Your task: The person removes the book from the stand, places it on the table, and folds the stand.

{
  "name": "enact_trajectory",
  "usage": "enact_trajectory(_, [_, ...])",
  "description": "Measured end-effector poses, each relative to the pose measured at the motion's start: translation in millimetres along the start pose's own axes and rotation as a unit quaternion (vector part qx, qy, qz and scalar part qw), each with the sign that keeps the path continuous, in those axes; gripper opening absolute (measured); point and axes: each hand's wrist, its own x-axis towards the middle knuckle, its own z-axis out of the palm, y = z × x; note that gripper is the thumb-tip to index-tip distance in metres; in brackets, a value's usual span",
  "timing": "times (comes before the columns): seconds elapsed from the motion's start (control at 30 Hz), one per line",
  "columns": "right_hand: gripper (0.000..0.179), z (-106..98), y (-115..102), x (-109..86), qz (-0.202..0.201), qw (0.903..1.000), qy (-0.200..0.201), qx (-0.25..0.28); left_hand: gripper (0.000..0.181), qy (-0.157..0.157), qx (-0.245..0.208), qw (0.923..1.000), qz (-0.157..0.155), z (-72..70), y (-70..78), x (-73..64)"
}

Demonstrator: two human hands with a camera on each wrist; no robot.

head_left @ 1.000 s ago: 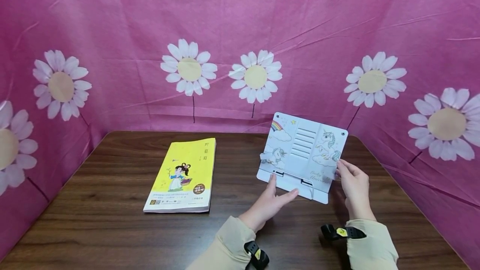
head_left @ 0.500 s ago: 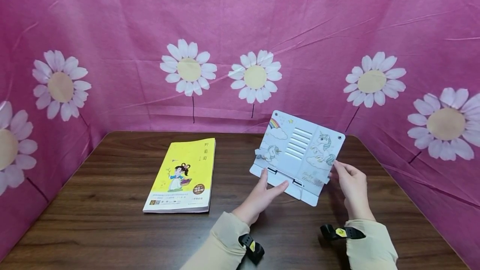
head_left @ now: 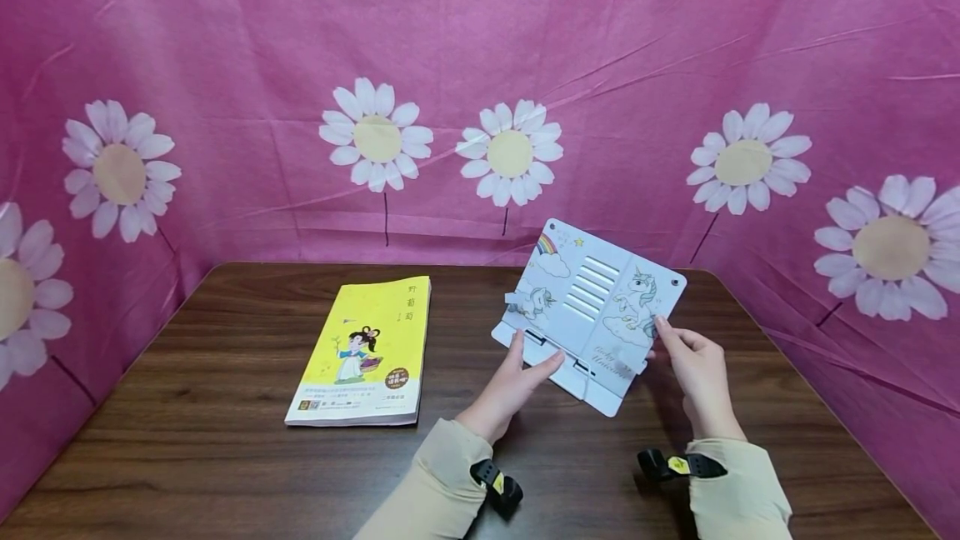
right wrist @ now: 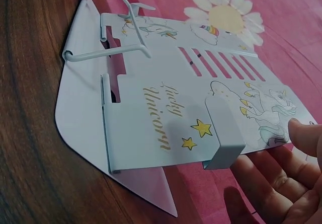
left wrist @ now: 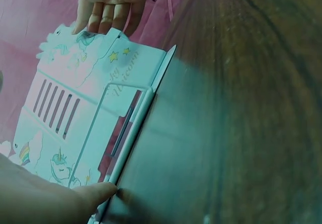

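Observation:
A white metal book stand (head_left: 592, 298) with unicorn and rainbow pictures stands tilted back on the table, turned at an angle. Its slotted back plate (right wrist: 151, 98) leans above a flat base lip, with wire page holders (right wrist: 108, 53) at the front. My left hand (head_left: 510, 386) holds the stand's front lower edge, its thumb (left wrist: 100, 191) at the lip by the wire. At the right edge, my right hand (head_left: 697, 373) pinches the plate, thumb on the front and the other fingers behind it. To the left lies a yellow paperback book (head_left: 367, 332), untouched.
The dark wooden table (head_left: 210, 457) ends at a pink cloth backdrop (head_left: 450, 23) printed with white daisies, which hangs behind and along both sides. Black straps (head_left: 682, 465) sit at both cuffs.
The book stand has turned clockwise and shifted a little left, its right side coming nearer. Both hands have moved left with it. The yellow book has stayed put.

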Motion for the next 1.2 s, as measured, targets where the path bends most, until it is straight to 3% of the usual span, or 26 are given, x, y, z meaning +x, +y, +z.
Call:
enact_trajectory(0.27, [0.065,2.2,0.9,2.1,-0.001,0.9991,-0.031,0.029,0.104,0.017,0.011,0.9998,-0.006,11.8,1.3,-6.0])
enact_trajectory(0.47, [0.04,3.0,1.3,2.2,0.005,0.9977,-0.024,0.063,0.105,0.02,0.019,0.9995,-0.014,23.2,-0.7,-9.6])
enact_trajectory(0.6, [0.052,5.3,0.6,2.1,0.003,0.999,-0.025,0.038,0.106,0.01,0.032,0.9993,-0.018,27.5,-0.6,-12.3])
enact_trajectory(0.7, [0.061,7.5,0.2,1.8,0.002,0.9994,-0.028,0.019,0.104,0.006,0.037,0.9991,-0.019,27.9,-0.9,-12.7])
enact_trajectory(1.2, [0.054,11.5,-2.5,-1.9,0.002,0.9975,-0.065,0.029,0.098,0.01,0.005,0.9998,-0.013,18.4,-1.8,-6.3])
